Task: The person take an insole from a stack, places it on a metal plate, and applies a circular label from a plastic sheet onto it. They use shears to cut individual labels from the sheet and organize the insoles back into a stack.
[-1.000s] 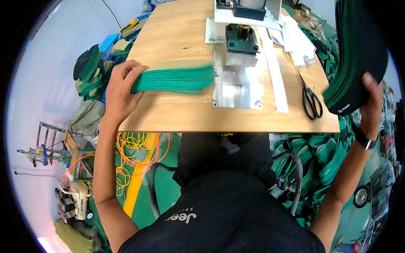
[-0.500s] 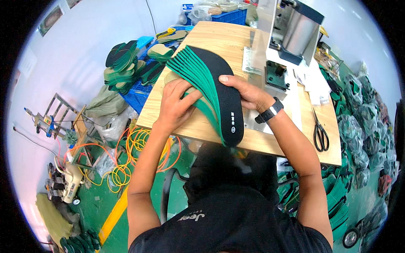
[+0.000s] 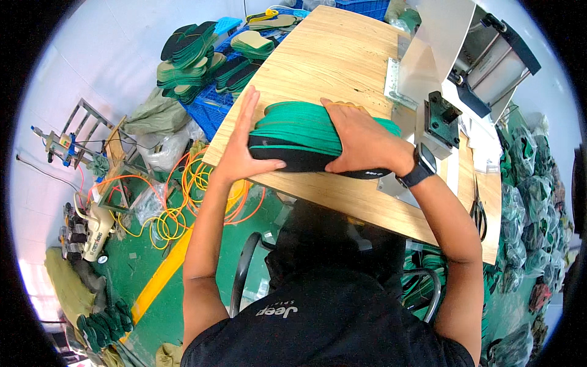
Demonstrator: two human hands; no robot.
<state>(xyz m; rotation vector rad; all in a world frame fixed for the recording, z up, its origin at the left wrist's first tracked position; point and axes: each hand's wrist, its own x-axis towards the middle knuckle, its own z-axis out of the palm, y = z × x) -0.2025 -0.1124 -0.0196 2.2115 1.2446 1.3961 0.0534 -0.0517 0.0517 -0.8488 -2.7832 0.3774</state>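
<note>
Two contacts on one bundle. Right hand (image 3: 367, 137): clamped across the stack of insoles (image 3: 296, 125), thumb on the near side, fingers over the far side. Left hand (image 3: 237, 153): fingers extended, apart from the thumb, palm toward the stack's left end; the thumb lies along the near black face. Palm pressure: cannot tell.

Change: a second ago each hand carries its own batch, well apart; half a second ago the batches meet, black face upward. Now they form one bundle, turned edges-up. Judgement: the loose fan is gathered, and the work is at squaring up the edges.

Orientation: long axis runs left to right, dipping slightly toward the right; green edges face up, the outer black face faces the person. Right end points toward the press (image 3: 441, 122). Toe versus heel: cannot tell.

Location: over the near left part of the wooden table (image 3: 342, 55); resting or lifted, unclear. Farther out: scissors (image 3: 479, 214) at right, blue crate (image 3: 205, 116) with more insoles at left.
</note>
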